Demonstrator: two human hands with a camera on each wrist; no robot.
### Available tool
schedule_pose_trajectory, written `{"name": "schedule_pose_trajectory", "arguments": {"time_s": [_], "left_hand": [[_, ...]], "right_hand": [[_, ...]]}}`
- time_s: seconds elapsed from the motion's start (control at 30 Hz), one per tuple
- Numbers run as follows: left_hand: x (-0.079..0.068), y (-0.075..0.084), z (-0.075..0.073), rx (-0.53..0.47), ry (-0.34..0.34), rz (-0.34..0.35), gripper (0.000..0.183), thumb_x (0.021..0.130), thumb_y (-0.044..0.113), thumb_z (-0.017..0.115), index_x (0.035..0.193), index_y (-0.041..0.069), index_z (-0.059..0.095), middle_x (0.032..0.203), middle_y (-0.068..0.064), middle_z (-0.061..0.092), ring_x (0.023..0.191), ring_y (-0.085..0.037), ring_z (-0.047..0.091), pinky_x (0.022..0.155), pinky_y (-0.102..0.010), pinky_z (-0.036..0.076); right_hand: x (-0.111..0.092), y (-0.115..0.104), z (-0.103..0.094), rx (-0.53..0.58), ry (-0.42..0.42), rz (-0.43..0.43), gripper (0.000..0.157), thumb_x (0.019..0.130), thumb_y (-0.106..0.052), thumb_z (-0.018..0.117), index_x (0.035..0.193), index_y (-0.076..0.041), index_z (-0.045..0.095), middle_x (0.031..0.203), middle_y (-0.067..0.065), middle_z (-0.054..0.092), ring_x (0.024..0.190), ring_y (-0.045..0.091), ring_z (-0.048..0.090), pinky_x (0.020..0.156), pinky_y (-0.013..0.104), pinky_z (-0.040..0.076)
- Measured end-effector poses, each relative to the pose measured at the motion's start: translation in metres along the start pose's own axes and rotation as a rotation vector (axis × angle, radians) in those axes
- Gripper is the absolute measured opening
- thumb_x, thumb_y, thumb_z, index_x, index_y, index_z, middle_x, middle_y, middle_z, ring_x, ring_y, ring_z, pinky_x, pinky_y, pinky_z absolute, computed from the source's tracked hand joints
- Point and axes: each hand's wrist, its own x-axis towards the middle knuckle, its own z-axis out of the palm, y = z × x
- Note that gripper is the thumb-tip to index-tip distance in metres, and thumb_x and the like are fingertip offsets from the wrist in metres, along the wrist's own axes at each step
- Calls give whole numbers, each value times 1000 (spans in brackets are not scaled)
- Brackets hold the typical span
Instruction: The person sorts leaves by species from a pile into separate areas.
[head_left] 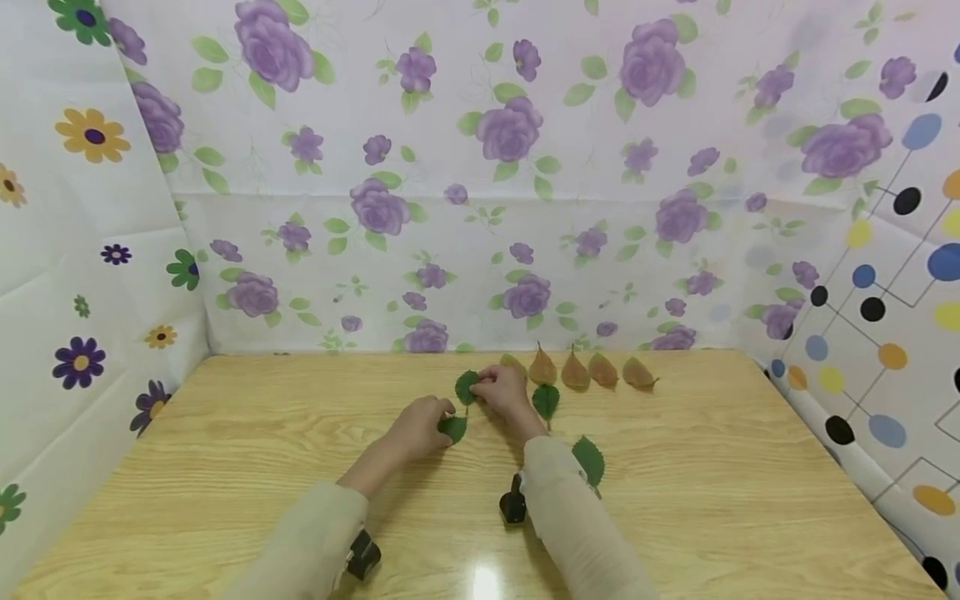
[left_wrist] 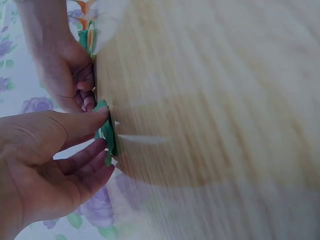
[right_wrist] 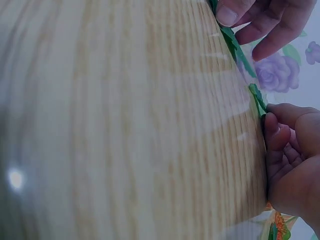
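My left hand (head_left: 422, 429) pinches a green leaf (head_left: 453, 428) with toothed edges, just above or on the wooden table; which of the two I cannot tell. In the left wrist view the thumb of the left hand (left_wrist: 45, 160) lies over this leaf (left_wrist: 107, 131), with the fingers below. Slightly farther back, the right hand (head_left: 504, 392) grips the edge of a second green leaf (head_left: 466, 387) between thumb and finger. The right wrist view shows that leaf (right_wrist: 257, 99) at the fingertips of the right hand (right_wrist: 295, 155). Both hands are close together.
Several brownish leaves (head_left: 575, 371) lie in a row along the back of the wooden table (head_left: 675, 500), one partly behind the right hand. Two more green leaves lie right of the right arm: a smaller leaf (head_left: 546, 401) and a larger leaf (head_left: 588, 460). Flowered sheeting (head_left: 450, 275) backs the table.
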Motion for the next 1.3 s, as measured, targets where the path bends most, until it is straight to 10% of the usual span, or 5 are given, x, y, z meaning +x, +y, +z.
{"name": "schedule_pose_trajectory", "arguments": {"time_s": [0.57,0.87,1.3], "left_hand": [[4,-5,-10,-153,-140,-152,24,75,3,82,83,2,59,75,-3,56,67,-15,49,60,-26,43],[5,-21,-16,-298,-52,-72,7,91,-3,62,94,-4,68,84,-5,66,80,-17,60,74,-34,52],[24,-31,-35,-642,66,-236,23,94,-8,52,115,-16,58,107,-25,62,102,-35,58,94,-43,48]], "right_hand": [[-2,5,0,-10,19,-66,23,86,-4,71,105,8,67,82,11,68,74,21,65,69,30,54],[0,9,0,3,31,-68,23,85,-2,72,105,8,68,88,13,69,78,22,65,69,30,54],[-2,7,1,43,25,-71,21,84,0,72,103,8,67,85,11,67,73,17,62,67,27,53]]}}
